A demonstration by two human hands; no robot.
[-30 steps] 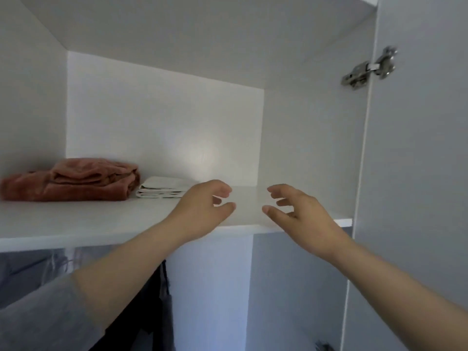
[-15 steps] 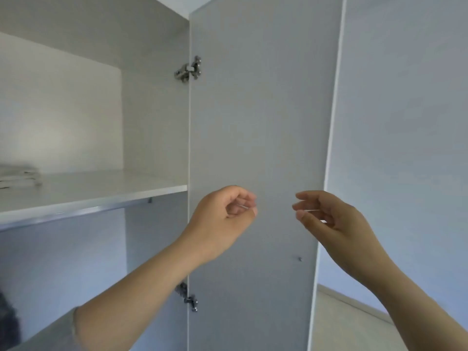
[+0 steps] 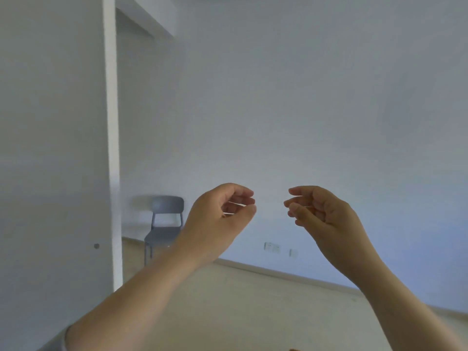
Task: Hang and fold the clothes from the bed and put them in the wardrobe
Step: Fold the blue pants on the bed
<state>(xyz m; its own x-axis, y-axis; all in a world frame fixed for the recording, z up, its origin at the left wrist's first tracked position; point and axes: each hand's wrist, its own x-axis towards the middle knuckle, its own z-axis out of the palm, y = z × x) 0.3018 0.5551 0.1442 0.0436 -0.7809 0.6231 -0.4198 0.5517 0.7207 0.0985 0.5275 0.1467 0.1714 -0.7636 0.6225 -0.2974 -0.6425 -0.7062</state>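
Observation:
My left hand [image 3: 222,219] and my right hand [image 3: 321,219] float in mid-air side by side in front of a bare white wall, fingers loosely curled, holding nothing. The open white wardrobe door [image 3: 50,173] fills the left of the view, seen from its inner face with its edge [image 3: 112,148] toward me. No clothes, bed or wardrobe shelf are in view.
A grey chair [image 3: 164,224] stands against the wall just behind the door's edge. Wall sockets [image 3: 272,247] sit low on the wall. A beige floor [image 3: 253,300] stretches to the right below a skirting board.
The view has swung right, away from the wardrobe shelf with its folded clothes, past the door to the room's wall. Both hands drew back from the shelf and stayed empty.

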